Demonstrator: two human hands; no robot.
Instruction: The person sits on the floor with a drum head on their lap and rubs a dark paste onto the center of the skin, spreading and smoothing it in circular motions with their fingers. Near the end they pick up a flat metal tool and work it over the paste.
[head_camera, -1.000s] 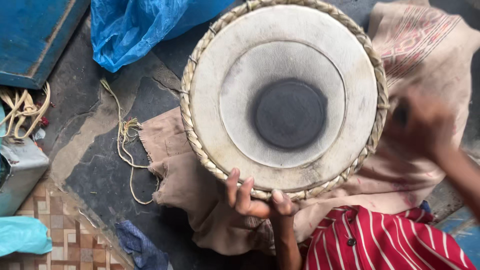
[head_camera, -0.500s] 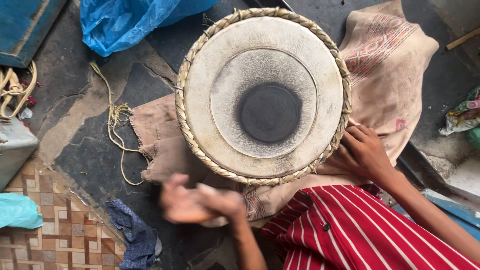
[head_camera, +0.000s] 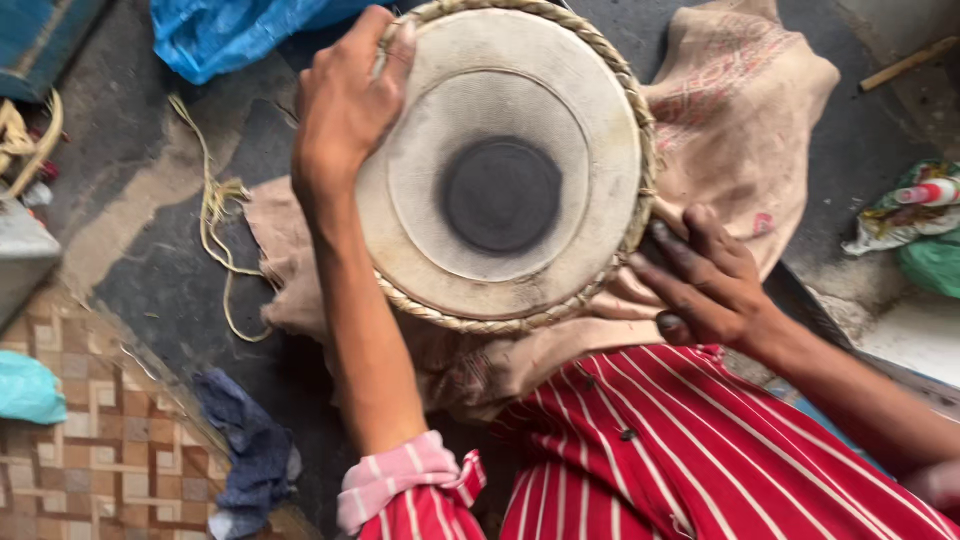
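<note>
Drum (head_camera: 500, 170) resting on cloth (head_camera: 740, 110) over the floor, before the lap. Left hand (head_camera: 345, 100), low and blurred a moment ago, now grips the far-left rim; right hand (head_camera: 705, 275) stays pressed, fingers spread, against the near-right side, steadying it.

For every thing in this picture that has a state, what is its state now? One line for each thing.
Drum: lying on the cloth, its skin with the dark round patch facing the camera.
Left hand: gripping the drum's braided rim at the far left side.
Right hand: fingers spread, pressed against the drum's near right side.
Beige cloth: crumpled under the drum.
Blue plastic bag: crumpled on the floor.
Cord: loose, tangled.
</note>
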